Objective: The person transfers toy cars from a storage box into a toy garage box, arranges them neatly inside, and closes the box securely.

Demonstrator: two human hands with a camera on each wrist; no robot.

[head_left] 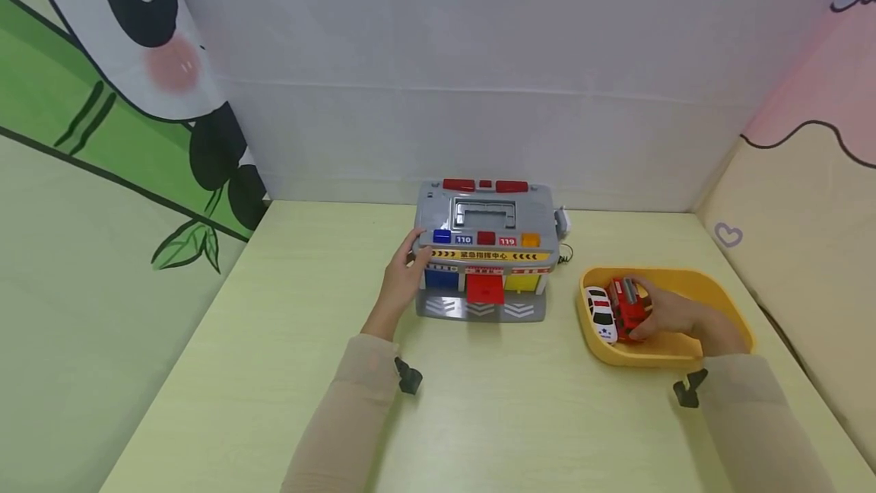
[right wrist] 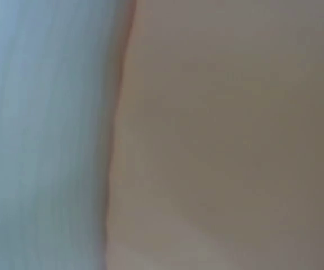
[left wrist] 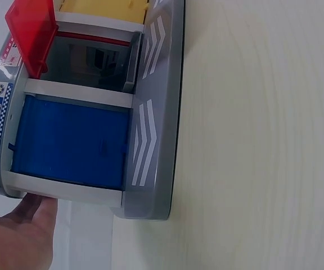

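Observation:
A grey toy garage stands upright at the back of the table, its blue door down and its red door swung up. My left hand grips the garage's left side under the roof edge; the left wrist view shows the fingers there. On the right, my right hand holds a red toy fire truck inside a yellow tray. A white toy police car lies right beside the truck. The right wrist view is blurred and shows no held thing.
A small grey part with a coiled cord is at the garage's right side. Behind the table hangs a pale cloth wall, and printed panels stand at left and right.

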